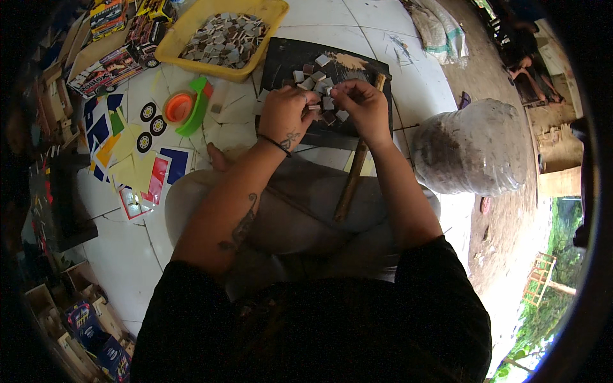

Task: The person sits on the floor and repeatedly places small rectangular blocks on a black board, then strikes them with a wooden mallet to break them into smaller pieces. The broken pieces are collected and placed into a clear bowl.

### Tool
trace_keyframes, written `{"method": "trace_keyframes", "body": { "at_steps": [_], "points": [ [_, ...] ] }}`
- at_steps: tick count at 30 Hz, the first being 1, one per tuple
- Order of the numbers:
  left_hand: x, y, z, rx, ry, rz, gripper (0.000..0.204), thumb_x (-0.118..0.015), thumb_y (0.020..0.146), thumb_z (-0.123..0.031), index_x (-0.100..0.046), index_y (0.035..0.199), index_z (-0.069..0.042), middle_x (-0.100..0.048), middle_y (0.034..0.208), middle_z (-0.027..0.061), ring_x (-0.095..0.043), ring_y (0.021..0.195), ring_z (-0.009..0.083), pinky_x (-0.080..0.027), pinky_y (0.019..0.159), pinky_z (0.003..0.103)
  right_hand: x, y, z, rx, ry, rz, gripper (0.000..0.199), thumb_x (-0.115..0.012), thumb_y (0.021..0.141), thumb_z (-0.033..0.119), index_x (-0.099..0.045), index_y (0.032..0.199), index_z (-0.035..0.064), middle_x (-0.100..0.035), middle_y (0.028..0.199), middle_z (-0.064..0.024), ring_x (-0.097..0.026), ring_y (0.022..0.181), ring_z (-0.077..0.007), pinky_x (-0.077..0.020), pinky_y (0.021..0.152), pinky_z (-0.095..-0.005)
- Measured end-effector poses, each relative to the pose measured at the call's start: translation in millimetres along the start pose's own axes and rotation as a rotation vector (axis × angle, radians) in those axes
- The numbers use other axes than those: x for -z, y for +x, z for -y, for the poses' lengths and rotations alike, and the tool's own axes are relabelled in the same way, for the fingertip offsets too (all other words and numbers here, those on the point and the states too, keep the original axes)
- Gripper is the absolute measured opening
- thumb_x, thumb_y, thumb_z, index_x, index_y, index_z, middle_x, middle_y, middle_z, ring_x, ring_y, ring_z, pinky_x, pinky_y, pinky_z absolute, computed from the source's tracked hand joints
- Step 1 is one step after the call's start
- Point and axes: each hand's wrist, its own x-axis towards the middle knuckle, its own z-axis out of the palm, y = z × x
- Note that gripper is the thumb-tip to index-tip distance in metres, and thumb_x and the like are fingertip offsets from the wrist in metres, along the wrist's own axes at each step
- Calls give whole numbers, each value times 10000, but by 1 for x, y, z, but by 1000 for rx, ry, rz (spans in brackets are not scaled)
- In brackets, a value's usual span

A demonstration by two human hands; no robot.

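Observation:
A black board (281,60) lies in front of my crossed legs, with a loose heap of small square pieces (307,83), grey and brown, on it. My left hand (287,113) is closed at the near left side of the heap, thumb and fingers together. What it holds, if anything, is hidden. Opposite it, my right hand (364,107) pinches a small grey square piece between thumb and fingertips. A brown wooden stick (351,185) runs from the board's right side down over my lap. Pale sawdust (345,60) is scattered on the board's far part.
A yellow basin (175,62) full of similar pieces stands beyond the board. Left are black toy wheels (148,112), a green-and-orange tape dispenser (199,107), coloured sticker sheets (156,179) and toy trucks (108,73). A bulging clear plastic sack (476,147) sits right. Another person (527,64) is farther off.

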Motion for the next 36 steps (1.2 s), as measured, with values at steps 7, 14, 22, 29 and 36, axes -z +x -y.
{"method": "trace_keyframes", "body": {
  "at_steps": [7, 14, 22, 29, 36],
  "points": [
    [-6, -4, 7, 29, 68, 20, 159, -718, 659, -120, -641, 796, -97, -627, 720, 61, -582, 749, 248, -429, 666, 383, -15, -6, 3, 263, -281, -34, 122, -690, 779, 108, -637, 833, 12, -658, 723, -100, -634, 614, -132, -488, 560, -261],
    [-8, -3, 9, 90, 36, 40, 124, -719, 679, -149, -640, 761, -101, -618, 674, 47, -578, 739, 242, -428, 672, 382, -15, -8, 7, 249, -358, -20, 83, -680, 786, 43, -630, 842, 7, -651, 740, -48, -598, 665, -70, -478, 599, -224],
    [-5, -2, 7, 95, -2, 66, 123, -714, 685, -144, -648, 777, -96, -622, 698, 51, -575, 736, 249, -432, 690, 378, -13, -6, 9, 319, -369, 7, 116, -676, 768, 93, -643, 852, 19, -659, 773, -136, -655, 657, -225, -503, 604, -305],
    [-10, -2, 6, -47, -59, -91, 148, -686, 741, -117, -638, 844, -22, -619, 826, 122, -596, 799, 285, -473, 720, 382, -13, -6, 14, 344, -449, -9, 170, -689, 754, 135, -629, 867, 22, -656, 810, -135, -653, 715, -281, -509, 634, -343],
    [-17, -2, 10, 3, -85, -42, 91, -634, 798, -96, -634, 814, -7, -610, 808, 122, -604, 745, 287, -480, 660, 351, 21, -56, 28, -59, -1125, -86, 658, -714, 702, 462, -422, 1054, -12, -640, 823, -189, -640, 739, -371, -521, 643, -415]
  ]
}}
